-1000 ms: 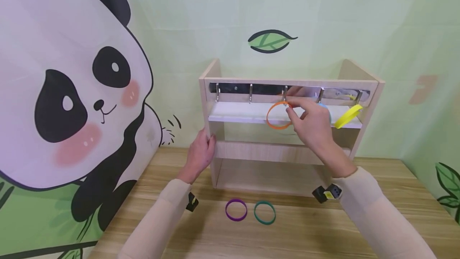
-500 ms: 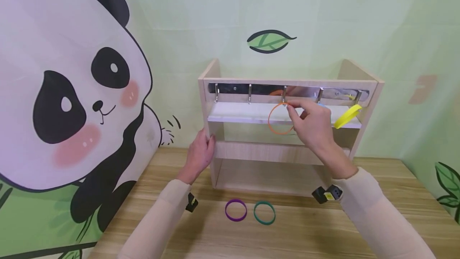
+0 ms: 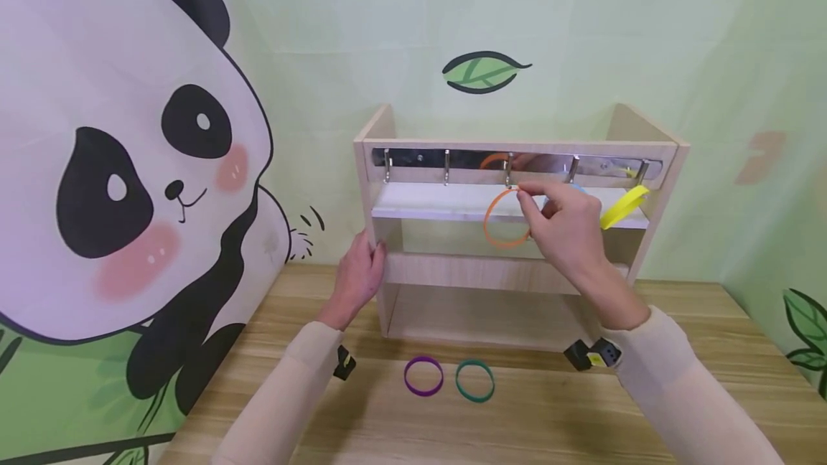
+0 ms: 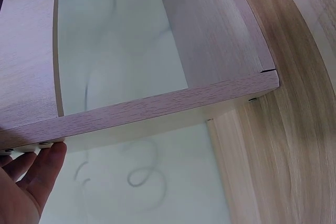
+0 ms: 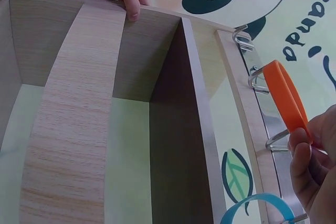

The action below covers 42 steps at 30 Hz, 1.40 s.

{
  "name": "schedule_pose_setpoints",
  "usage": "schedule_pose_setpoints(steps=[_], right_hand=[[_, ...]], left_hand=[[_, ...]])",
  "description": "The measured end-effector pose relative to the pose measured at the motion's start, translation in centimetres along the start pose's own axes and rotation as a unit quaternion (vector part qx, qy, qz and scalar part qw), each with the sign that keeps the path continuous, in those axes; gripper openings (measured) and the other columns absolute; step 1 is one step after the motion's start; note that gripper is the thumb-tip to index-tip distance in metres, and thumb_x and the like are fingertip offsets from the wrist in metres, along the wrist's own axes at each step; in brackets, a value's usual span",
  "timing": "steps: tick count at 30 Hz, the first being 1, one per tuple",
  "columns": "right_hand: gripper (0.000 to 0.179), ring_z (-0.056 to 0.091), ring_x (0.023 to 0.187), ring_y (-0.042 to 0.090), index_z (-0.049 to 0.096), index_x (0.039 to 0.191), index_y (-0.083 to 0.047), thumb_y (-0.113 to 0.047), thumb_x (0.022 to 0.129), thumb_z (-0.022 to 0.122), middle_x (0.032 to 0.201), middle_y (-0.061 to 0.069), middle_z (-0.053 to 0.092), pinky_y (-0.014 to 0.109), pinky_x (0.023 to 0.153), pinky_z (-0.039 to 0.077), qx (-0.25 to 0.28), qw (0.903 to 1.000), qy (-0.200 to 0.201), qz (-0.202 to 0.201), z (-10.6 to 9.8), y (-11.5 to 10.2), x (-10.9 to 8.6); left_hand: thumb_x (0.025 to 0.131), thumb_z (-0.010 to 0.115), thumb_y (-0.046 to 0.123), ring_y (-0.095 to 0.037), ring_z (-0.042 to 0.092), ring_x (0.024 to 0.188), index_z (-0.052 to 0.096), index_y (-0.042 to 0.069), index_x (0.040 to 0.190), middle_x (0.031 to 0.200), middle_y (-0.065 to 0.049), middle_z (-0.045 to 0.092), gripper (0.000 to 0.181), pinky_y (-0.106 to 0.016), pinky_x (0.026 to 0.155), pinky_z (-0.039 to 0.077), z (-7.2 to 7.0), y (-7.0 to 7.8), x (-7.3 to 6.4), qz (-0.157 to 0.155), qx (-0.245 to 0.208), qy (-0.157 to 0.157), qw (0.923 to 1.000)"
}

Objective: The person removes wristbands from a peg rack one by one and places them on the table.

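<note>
My right hand [image 3: 568, 224] pinches an orange silicone wristband [image 5: 278, 90] between thumb and fingertips. The band hangs just in front of and below the middle hook [image 3: 509, 166] of a metal hook rail; whether it touches the hook I cannot tell. At the shelf's left side, my left hand [image 3: 360, 271] grips the side panel of the wooden shelf [image 3: 446, 271], thumb towards the front. A yellow wristband [image 3: 624, 207] hangs on the rightmost hook. Beside it a light blue wristband [image 5: 265, 198] hangs on its hook, mostly hidden by my right hand in the head view.
On the wooden table [image 3: 549, 415], in front of the shelf, lie a purple wristband [image 3: 423, 394] and a teal wristband [image 3: 474, 400] side by side. Two bare hooks [image 3: 446, 167] are on the rail's left part. A panda-printed cloth [image 3: 310, 77] stands behind and at the left.
The orange wristband has dropped slightly and shifted a little right, with my right hand still pinching it. My left hand stays on the side panel.
</note>
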State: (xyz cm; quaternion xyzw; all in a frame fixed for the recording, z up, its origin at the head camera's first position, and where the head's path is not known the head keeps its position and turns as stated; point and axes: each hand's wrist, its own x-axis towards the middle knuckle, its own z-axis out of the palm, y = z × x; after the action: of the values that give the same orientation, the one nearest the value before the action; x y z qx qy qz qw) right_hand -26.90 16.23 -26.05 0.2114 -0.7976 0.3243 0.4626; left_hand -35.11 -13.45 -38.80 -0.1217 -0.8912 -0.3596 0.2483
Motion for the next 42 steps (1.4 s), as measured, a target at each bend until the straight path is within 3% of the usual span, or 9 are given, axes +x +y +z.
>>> schedule_pose_setpoints(steps=[5, 10, 23, 42], right_hand=[[0.015, 0.042, 0.044, 0.013, 0.073, 0.097, 0.000, -0.007, 0.084, 0.069, 0.062, 0.007, 0.061, 0.015, 0.043, 0.029, -0.006, 0.9999, -0.001, -0.010, -0.2, 0.0, -0.6], [0.015, 0.042, 0.042, 0.010, 0.073, 0.097, 0.000, -0.003, 0.083, 0.070, 0.057, 0.004, 0.058, 0.013, 0.041, 0.029, -0.002, 0.9996, -0.004, -0.028, -0.5, 0.2, -1.3], [0.015, 0.040, 0.043, 0.007, 0.073, 0.094, -0.001, 0.000, 0.079, 0.072, 0.057, 0.000, 0.055, 0.015, 0.042, 0.032, -0.008, 0.9987, -0.032, -0.039, -0.7, 1.0, -4.3], [0.015, 0.039, 0.045, 0.002, 0.073, 0.088, -0.002, 0.004, 0.075, 0.074, 0.067, 0.000, 0.063, 0.014, 0.040, 0.032, -0.021, 0.9956, -0.078, -0.047, -0.9, 3.3, -8.6]], left_hand=[[0.100, 0.037, 0.030, -0.031, 0.059, 0.101, 0.043, 0.007, 0.132, 0.121, -0.016, 0.053, 0.039, -0.046, 0.077, 0.054, 0.0, -0.1, -0.1, -0.005, -0.006, -0.002, 1.0000], [0.101, 0.036, 0.031, -0.031, 0.059, 0.101, 0.042, 0.007, 0.133, 0.120, -0.016, 0.052, 0.040, -0.047, 0.078, 0.054, -0.1, 0.0, -0.2, -0.005, -0.008, -0.006, 0.9999], [0.101, 0.038, 0.029, -0.031, 0.058, 0.102, 0.042, 0.010, 0.133, 0.121, -0.015, 0.052, 0.037, -0.047, 0.078, 0.054, -0.4, 0.4, -0.4, -0.019, -0.019, -0.020, 0.9995], [0.100, 0.040, 0.025, -0.032, 0.058, 0.102, 0.045, 0.008, 0.130, 0.122, -0.016, 0.053, 0.035, -0.049, 0.080, 0.052, -0.3, 0.3, -0.1, -0.008, -0.008, -0.004, 0.9999]])
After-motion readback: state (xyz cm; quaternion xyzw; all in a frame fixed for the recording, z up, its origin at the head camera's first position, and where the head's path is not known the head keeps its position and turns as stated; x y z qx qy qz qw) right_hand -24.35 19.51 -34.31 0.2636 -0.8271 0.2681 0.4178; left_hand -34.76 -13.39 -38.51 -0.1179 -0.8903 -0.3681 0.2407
